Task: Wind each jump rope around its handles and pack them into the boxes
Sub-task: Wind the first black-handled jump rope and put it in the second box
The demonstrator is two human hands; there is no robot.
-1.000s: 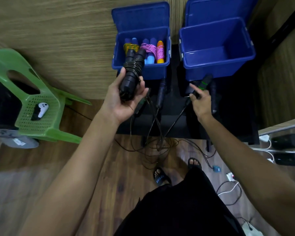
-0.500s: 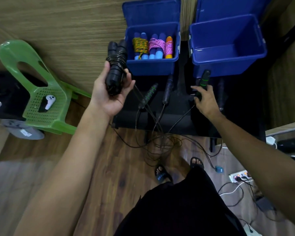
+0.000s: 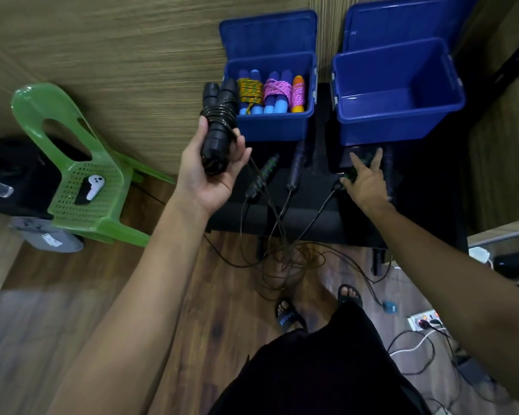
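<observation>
My left hand [image 3: 212, 172] grips a black jump rope [image 3: 218, 121], its cord wound round both handles, left of the left blue box [image 3: 274, 124]. That box holds several wound ropes: yellow, pink and orange cords on blue handles. The right blue box [image 3: 399, 121] has nothing in it. My right hand [image 3: 367, 181] rests with spread fingers on a black-and-green handle [image 3: 349, 175] lying on the black table [image 3: 309, 211]. Two more handles, a black-and-green handle [image 3: 264, 173] and a dark handle [image 3: 297, 163], lie between my hands. Their cords hang to the floor in a tangle [image 3: 285, 259].
A green plastic chair [image 3: 81, 175] with a white controller [image 3: 92, 187] on its seat stands to the left. A power strip [image 3: 423, 320] and loose cables lie on the wooden floor at the right. My sandalled feet stand below the tangle.
My left hand has carried the wound black rope from in front of the left box to its left side. My right hand's fingers have spread over the handle on the table.
</observation>
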